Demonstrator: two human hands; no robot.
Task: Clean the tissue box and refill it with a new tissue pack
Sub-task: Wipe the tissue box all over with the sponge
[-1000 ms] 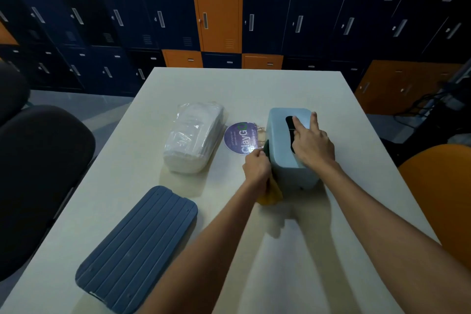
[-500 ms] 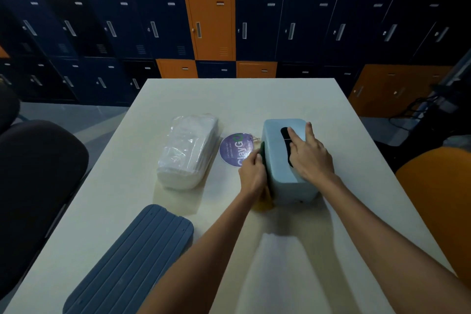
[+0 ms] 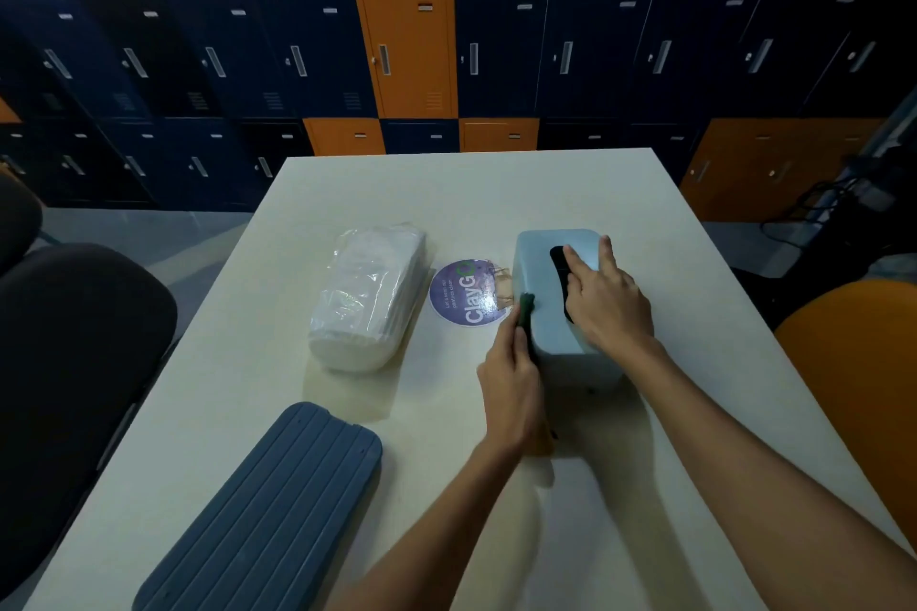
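A light blue tissue box stands on the white table, its dark slot facing up. My right hand lies on top of the box with straight fingers at the slot. My left hand holds a sponge, green on one face and yellow below, against the box's left side. The new tissue pack in clear plastic lies to the left of the box. A ribbed dark blue lid lies at the near left.
A round purple sticker sits on the table between pack and box. A black chair stands at the left, an orange chair at the right. Blue and orange lockers line the far wall.
My left hand has slid the sponge along the box's left side, away from me. My right hand stays on top. The camera has tilted, so everything sits lower in view.
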